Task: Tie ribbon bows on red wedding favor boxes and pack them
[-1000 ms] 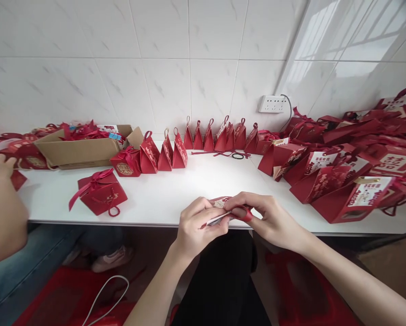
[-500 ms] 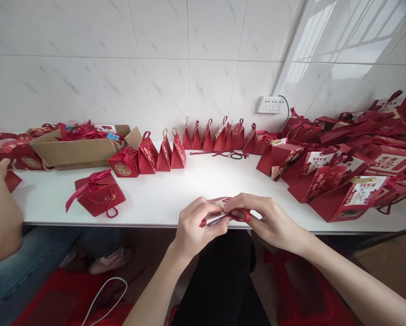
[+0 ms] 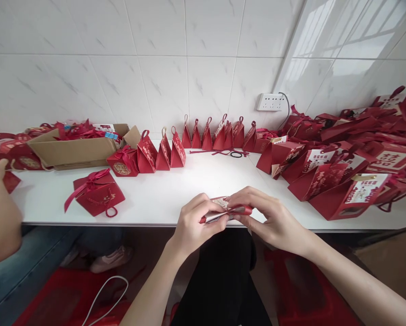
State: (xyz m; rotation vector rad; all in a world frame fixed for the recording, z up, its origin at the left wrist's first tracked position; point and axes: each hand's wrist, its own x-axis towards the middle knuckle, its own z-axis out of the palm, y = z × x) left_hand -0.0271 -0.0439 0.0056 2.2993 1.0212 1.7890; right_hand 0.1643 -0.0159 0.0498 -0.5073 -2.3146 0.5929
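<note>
Just above the front edge of the white table point(image 3: 148, 199), a small red and white folded paper piece point(image 3: 212, 217) is held between both hands. My left hand point(image 3: 198, 222) pinches its left end between thumb and fingers. On the right, my right hand point(image 3: 264, 215) closes its fingers around the other end, where a red flap points to the right. The fingers cover much of the piece, so its full shape is hidden. A red box with a ribbon bow and a twisted cord point(image 3: 99, 197) sits to the left of my hands.
Upright red triangular boxes point(image 3: 207, 136) line the wall. A cardboard box point(image 3: 77, 151) of red ribbons stands at the back left. Red boxes point(image 3: 359, 194) are piled at the right. Another person's arm point(image 3: 1, 213) reaches in at the left edge.
My right hand's fingers have shifted on the paper piece, with the thumb now lower and beneath the red flap. My left hand keeps its pinch. The view has moved slightly.
</note>
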